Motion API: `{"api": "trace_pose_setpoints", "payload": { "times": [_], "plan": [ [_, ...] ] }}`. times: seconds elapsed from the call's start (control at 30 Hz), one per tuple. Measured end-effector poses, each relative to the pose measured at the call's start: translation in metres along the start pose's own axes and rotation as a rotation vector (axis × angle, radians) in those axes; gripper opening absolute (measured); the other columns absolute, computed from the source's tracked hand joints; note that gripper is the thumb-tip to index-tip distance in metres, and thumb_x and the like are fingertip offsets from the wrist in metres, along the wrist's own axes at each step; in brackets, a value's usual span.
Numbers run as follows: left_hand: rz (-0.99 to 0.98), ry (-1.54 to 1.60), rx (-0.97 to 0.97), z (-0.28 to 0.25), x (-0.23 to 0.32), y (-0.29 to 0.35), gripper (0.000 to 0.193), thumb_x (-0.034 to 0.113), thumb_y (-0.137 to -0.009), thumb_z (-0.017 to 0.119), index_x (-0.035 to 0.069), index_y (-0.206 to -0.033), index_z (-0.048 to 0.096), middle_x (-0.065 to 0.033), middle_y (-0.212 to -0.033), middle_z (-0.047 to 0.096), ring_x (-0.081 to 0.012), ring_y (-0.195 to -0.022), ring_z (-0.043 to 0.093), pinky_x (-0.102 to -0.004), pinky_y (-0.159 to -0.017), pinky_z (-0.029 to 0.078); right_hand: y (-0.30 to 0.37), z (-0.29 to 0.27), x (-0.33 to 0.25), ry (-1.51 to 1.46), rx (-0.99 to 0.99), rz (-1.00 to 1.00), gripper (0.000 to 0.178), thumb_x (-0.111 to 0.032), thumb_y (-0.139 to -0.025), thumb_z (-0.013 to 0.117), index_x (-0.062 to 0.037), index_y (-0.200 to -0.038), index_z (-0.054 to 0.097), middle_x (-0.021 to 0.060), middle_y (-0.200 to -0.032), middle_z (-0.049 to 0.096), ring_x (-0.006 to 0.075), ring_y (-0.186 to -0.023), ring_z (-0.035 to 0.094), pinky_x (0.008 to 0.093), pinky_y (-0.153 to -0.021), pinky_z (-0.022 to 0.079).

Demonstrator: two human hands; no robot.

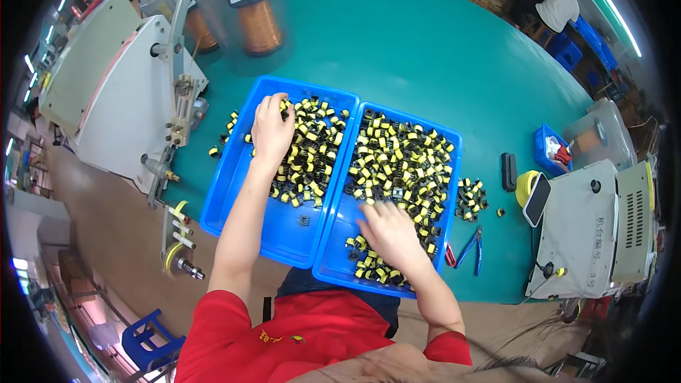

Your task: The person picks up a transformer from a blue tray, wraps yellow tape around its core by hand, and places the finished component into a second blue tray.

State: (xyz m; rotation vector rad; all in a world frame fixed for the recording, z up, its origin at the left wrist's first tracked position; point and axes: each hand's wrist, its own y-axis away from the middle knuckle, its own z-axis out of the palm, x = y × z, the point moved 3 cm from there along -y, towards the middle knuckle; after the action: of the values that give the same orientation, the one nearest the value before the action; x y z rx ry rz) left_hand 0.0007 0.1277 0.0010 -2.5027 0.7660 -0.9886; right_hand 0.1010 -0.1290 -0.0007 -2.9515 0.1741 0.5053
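Note:
Two blue trays stand side by side on the table, the left tray (273,245) and the right tray (330,259). Small black bobbin coils wrapped in yellow tape (312,145) are heaped in the left one, and more taped coils (401,163) fill much of the right one. At the far side of the left tray, my left hand (273,131) has its fingers curled round a yellow-and-black coil (286,108). My right hand (390,235) is over the near part of the right tray, palm down above the coils; motion smears its fingers.
Loose coils (470,198) lie right of the trays, near blue-handled pliers (469,248) and a black case (508,171). Winding machines flank the green table, a white one (131,92) at left and another (578,230) at right. Copper wire spools (261,25) stand far left; a person (558,6) sits far right.

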Motion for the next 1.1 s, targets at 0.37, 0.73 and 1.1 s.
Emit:
{"api": "trace_pose_setpoints", "payload": {
  "times": [0.37, 0.73, 1.1],
  "plan": [
    [-0.012, 0.073, -0.178, 0.017, -0.019, 0.005, 0.036, 0.021, -0.08, 0.063, 0.001, -0.108, 0.053, -0.0177, -0.096, 0.058, -0.0315, -0.095, 0.056, -0.0385, -0.082, 0.044, 0.027, 0.018, -0.03, 0.233, -0.397, -0.004, 0.062, -0.043, -0.062, 0.076, -0.0084, -0.109, 0.053, 0.02, -0.112, 0.042, 0.0413, -0.1, 0.047, 0.0441, -0.063, 0.054],
    [0.032, 0.0, -0.089, 0.017, -0.012, 0.013, 0.026, 0.021, -0.084, 0.058, 0.005, -0.104, 0.057, -0.0109, -0.108, 0.051, -0.0285, -0.111, 0.042, -0.0448, -0.094, 0.029, 0.024, 0.023, -0.029, 0.054, -0.306, -0.059, 0.057, -0.039, -0.062, 0.077, -0.0207, -0.11, 0.054, 0.0168, -0.118, 0.043, 0.0381, -0.101, 0.047, 0.0447, -0.066, 0.052],
    [0.047, 0.007, -0.125, 0.02, -0.003, 0.014, 0.022, 0.018, -0.083, 0.058, 0.005, -0.1, 0.058, -0.0099, -0.106, 0.053, -0.0272, -0.111, 0.041, -0.0428, -0.094, 0.029, 0.024, 0.033, -0.028, 0.188, -0.27, -0.08, 0.046, -0.045, -0.069, 0.069, -0.0286, -0.11, 0.055, 0.0112, -0.115, 0.048, 0.0341, -0.098, 0.05, 0.0495, -0.072, 0.045]
  ]
}}
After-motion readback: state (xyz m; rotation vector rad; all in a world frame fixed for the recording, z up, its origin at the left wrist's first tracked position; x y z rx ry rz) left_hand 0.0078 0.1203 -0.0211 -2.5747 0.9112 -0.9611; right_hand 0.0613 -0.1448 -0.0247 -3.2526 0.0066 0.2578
